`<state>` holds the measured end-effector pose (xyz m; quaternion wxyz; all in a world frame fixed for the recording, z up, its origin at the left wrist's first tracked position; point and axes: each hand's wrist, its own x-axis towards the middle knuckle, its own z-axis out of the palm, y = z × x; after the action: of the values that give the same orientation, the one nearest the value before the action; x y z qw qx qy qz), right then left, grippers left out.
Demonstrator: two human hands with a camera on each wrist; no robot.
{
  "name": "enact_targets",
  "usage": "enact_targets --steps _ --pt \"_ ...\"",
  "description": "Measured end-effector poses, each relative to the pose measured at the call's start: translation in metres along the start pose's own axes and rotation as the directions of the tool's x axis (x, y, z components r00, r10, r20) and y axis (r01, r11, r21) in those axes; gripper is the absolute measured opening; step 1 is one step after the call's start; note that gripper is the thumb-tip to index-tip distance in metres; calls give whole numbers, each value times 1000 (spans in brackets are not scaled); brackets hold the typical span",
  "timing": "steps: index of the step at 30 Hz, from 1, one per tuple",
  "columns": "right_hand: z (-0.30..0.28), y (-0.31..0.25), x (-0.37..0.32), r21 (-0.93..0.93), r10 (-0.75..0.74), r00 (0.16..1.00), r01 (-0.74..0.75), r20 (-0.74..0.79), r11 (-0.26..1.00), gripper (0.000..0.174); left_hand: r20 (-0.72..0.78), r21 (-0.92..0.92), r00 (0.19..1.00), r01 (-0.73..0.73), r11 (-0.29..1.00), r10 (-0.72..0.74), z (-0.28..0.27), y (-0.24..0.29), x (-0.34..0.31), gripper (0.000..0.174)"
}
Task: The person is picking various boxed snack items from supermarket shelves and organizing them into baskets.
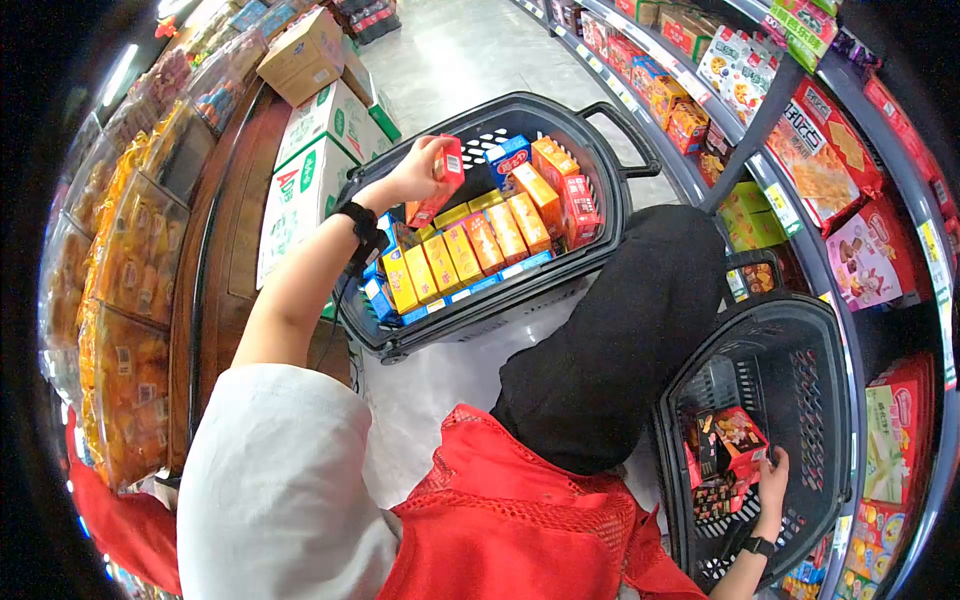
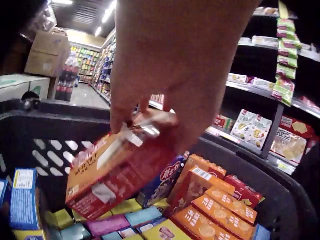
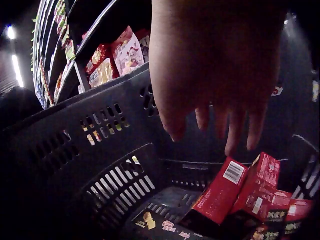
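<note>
My left hand (image 1: 412,178) grips a red-and-orange snack box (image 2: 107,172) and holds it, tilted, above the far black shopping basket (image 1: 525,102). Below it stand rows of snack boxes, among them yellow boxes (image 1: 421,272), orange boxes (image 1: 528,222), a blue box (image 1: 508,158) and a red box (image 1: 580,210). My right hand (image 1: 773,486) reaches down into the near black basket (image 1: 790,325). Its fingers (image 3: 233,131) hang fairly straight, tips right at the upper ends of red snack boxes (image 3: 218,191). A black box (image 3: 155,225) lies beside these.
Shelves of packaged snacks (image 1: 812,150) run along the right, close to the near basket. Clear bins of snacks (image 1: 130,260) line the left. White-and-green cartons (image 1: 318,185) and a brown carton (image 1: 302,58) are stacked by the far basket. My knee (image 1: 620,330) rises between both baskets.
</note>
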<state>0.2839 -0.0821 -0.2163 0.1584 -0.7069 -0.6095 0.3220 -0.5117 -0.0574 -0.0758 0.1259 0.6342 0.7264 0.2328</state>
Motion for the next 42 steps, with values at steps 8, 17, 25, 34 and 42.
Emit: enact_targets --steps 8,17,25,34,42 --pt "-7 -38 -8 -38 30 999 -29 16 999 39 577 351 722 204 914 -382 31 47 -56 100" --pt "-5 -66 -5 -91 -7 995 16 102 996 41 261 305 928 182 935 -265 49 -18 -29 89" --pt "-13 -28 -16 -138 6 1000 -2 28 990 41 292 50 844 455 889 -449 5 -38 -37 64" --pt "0 -25 -8 -64 -40 997 45 73 997 41 463 491 819 82 867 -339 28 20 -86 97" --pt "-14 -47 -18 -157 39 998 -31 50 987 41 147 322 868 411 853 -474 -10 -23 -49 88"
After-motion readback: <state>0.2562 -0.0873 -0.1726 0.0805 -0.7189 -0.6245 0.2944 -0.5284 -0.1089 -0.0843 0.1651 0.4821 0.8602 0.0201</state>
